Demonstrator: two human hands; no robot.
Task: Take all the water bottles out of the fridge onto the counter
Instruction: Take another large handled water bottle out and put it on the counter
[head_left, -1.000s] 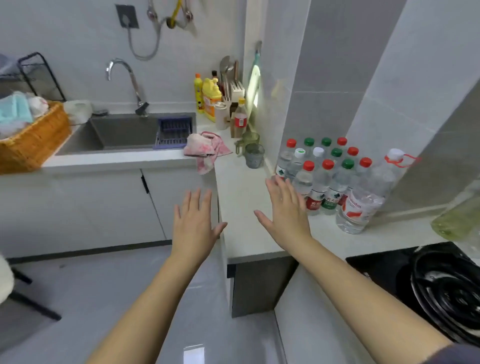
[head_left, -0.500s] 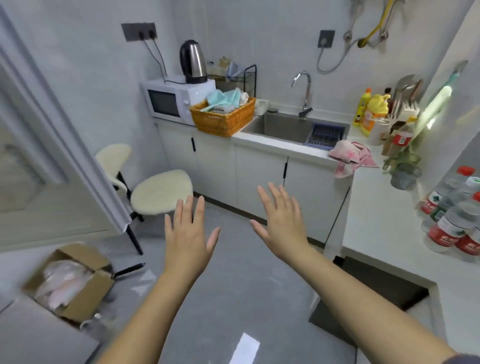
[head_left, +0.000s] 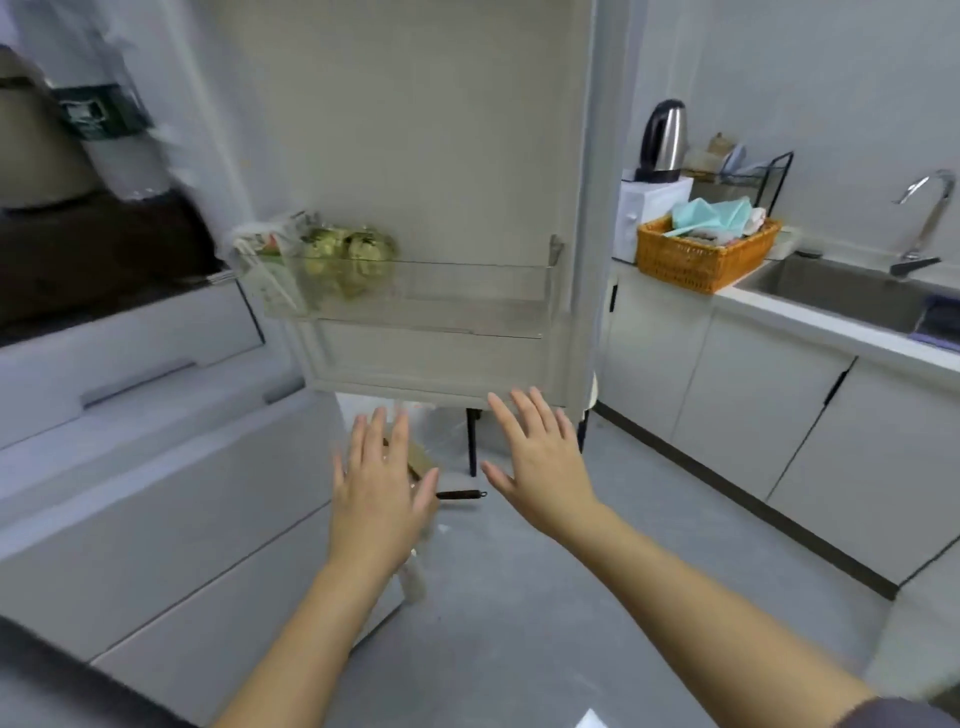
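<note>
The fridge door (head_left: 447, 156) stands open ahead, its inner side facing me. Its clear door shelf (head_left: 467, 296) holds a bag of greenish produce (head_left: 345, 257) at the left end. A blurred water bottle with a green label (head_left: 111, 135) stands inside the fridge at the upper left. My left hand (head_left: 382, 488) and my right hand (head_left: 540, 457) are raised below the door, fingers straight and spread, holding nothing. The counter (head_left: 810, 319) runs along the right.
An orange basket (head_left: 701, 254) with cloths, a kettle (head_left: 662, 137) on a white appliance, a sink (head_left: 852, 296) and a tap (head_left: 924, 218) line the right side. White fridge drawers (head_left: 130, 415) fill the lower left. A chair leg (head_left: 471, 441) and a dark handle (head_left: 460, 494) are on the floor.
My view has swung left from the counter with the bottles, past the sink, to the open fridge. Both hands stay raised and empty.
</note>
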